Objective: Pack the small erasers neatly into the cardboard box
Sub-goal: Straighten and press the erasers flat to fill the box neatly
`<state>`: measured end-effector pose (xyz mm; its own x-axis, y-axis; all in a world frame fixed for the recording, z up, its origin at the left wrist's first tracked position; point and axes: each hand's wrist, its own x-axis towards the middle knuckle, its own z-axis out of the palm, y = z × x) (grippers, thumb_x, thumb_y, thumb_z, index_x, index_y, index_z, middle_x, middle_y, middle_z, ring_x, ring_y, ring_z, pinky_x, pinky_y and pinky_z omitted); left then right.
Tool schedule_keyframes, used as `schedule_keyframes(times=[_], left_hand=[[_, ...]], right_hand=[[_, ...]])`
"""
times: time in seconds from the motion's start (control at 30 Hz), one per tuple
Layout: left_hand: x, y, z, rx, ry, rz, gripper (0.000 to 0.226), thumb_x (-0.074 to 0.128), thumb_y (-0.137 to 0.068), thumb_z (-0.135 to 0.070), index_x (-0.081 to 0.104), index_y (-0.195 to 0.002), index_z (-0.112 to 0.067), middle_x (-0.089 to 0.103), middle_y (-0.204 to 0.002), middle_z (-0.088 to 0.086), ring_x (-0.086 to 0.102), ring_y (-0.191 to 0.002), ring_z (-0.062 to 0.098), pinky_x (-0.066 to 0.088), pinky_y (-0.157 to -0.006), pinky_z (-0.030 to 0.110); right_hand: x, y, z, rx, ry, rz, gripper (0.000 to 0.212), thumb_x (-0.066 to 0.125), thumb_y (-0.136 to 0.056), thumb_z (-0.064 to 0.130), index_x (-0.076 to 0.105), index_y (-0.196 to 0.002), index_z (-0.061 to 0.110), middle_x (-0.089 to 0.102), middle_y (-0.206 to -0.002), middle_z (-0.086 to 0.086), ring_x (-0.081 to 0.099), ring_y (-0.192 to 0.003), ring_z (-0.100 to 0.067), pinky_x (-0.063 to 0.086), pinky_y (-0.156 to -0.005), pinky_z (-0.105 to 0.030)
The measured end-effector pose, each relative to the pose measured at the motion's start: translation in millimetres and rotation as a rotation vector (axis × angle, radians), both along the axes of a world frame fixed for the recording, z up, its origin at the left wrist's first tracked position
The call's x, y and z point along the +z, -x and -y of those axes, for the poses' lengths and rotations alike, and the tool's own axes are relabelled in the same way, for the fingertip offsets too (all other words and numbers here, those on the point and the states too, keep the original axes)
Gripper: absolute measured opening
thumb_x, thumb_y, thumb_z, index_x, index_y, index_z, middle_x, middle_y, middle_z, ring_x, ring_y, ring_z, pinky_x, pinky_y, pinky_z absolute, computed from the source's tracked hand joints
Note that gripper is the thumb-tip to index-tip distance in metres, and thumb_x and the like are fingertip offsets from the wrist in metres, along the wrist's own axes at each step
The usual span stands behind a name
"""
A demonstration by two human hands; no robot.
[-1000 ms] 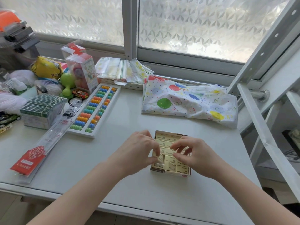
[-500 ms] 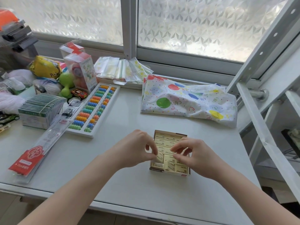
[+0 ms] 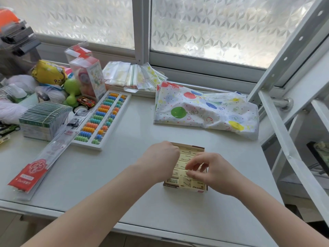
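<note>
Left hand (image 3: 161,160) moved up box (image 3: 185,188) left edge, curled; right hand (image 3: 211,172) still pinching erasers (image 3: 188,155).

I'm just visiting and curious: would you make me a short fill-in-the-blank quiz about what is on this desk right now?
1. Both hands, the left hand and the right hand, work over a small cardboard ____.
2. The box is filled with pale yellow ____.
3. Left of the box lies an abacus with colourful ____.
4. Behind the box lies a bag printed with ____.

Missing words: box; erasers; beads; balloons
</note>
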<state>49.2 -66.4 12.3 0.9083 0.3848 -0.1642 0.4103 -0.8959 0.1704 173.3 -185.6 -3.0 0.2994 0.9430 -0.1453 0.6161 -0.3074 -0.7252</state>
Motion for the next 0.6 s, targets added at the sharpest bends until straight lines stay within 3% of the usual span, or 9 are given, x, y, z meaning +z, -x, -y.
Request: schedule_keyframes(times=[0.1, 0.17, 0.3, 0.5, 0.6], left_hand=[[-0.9, 2.2, -4.5, 0.012, 0.086, 0.016, 0.014, 0.059, -0.078, -0.008, 0.071, -0.075, -0.015, 0.065, -0.080, 0.002, 0.059, -0.091, 0.018, 0.051, -0.068, 0.030], [-0.2, 5.8, -6.0, 0.017, 0.181, 0.043, 0.017, 0.060, -0.080, -0.016, 0.073, -0.090, -0.020, 0.068, -0.091, -0.002, 0.057, -0.094, 0.014, 0.050, -0.074, 0.028], [0.0, 13.9, -4.2, 0.044, 0.399, 0.034, 0.020, 0.065, -0.075, -0.032, 0.075, -0.089, -0.022, 0.069, -0.079, -0.004, 0.062, -0.082, 0.016, 0.052, -0.068, 0.027], [-6.4, 18.2, -1.5, -0.043, 0.357, -0.037, 0.020, 0.062, -0.080, -0.029, 0.073, -0.094, -0.021, 0.070, -0.087, 0.003, 0.060, -0.085, 0.020, 0.050, -0.073, 0.031], [-6.1, 18.1, -3.9, -0.057, 0.373, -0.051, 0.021, 0.063, -0.083, -0.030, 0.072, -0.099, -0.022, 0.069, -0.093, 0.002, 0.057, -0.086, 0.018, 0.044, -0.072, 0.026]], right_hand=[[0.8, 7.0, 0.2, 0.045, 0.029, 0.015, 0.008, 0.073, -0.074, 0.027, 0.073, -0.083, 0.026, 0.063, -0.083, 0.008, 0.056, -0.073, -0.001, 0.042, -0.064, -0.012], [-0.6, 11.7, 0.6, 0.104, 0.037, 0.072, 0.010, 0.072, -0.076, 0.029, 0.073, -0.085, 0.027, 0.059, -0.081, 0.011, 0.054, -0.074, -0.003, 0.042, -0.065, -0.012], [-2.2, 14.7, 0.2, 0.124, 0.029, 0.054, 0.007, 0.071, -0.077, 0.027, 0.073, -0.083, 0.025, 0.055, -0.078, 0.012, 0.053, -0.071, -0.004, 0.043, -0.065, -0.014], [0.0, 13.8, 1.1, 0.136, 0.034, 0.027, 0.012, 0.073, -0.072, 0.025, 0.067, -0.074, 0.035, 0.056, -0.074, 0.012, 0.053, -0.068, -0.004, 0.044, -0.062, -0.014], [0.3, 11.4, 1.3, 0.107, 0.035, -0.034, 0.009, 0.074, -0.072, 0.019, 0.069, -0.075, 0.026, 0.058, -0.071, 0.013, 0.052, -0.064, -0.001, 0.043, -0.059, -0.012]])
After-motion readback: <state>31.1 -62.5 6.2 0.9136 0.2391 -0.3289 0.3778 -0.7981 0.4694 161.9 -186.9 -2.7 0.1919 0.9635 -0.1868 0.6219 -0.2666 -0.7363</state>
